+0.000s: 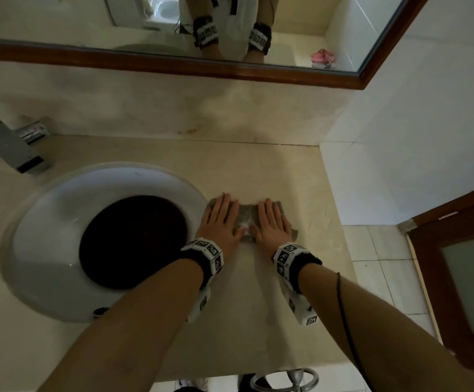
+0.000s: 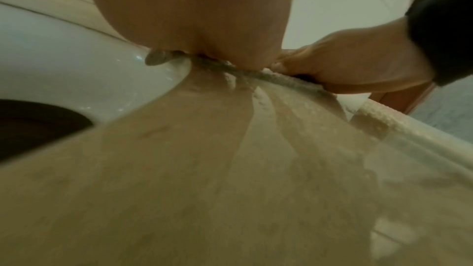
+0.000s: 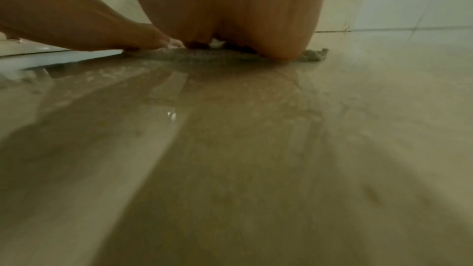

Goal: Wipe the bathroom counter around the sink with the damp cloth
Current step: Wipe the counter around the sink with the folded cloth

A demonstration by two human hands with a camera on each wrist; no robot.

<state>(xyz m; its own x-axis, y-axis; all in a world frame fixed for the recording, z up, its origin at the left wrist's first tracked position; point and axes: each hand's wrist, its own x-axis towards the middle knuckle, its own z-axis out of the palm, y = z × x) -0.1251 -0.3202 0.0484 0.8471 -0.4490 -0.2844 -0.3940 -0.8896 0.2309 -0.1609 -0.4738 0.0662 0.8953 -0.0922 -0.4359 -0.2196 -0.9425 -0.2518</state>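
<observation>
A grey damp cloth lies flat on the beige counter, just right of the round white sink. My left hand presses its left half with straight fingers, beside the sink's rim. My right hand presses the right half the same way, palm down. In the left wrist view the cloth shows as a thin edge under both palms, with wet soapy streaks on the counter behind it. The right wrist view shows the cloth poking out beneath my right palm.
A metal tap stands at the far left behind the sink, whose bowl holds a dark round basin. A wood-framed mirror hangs above the backsplash. White wall bounds the counter's right end; a door stands further right.
</observation>
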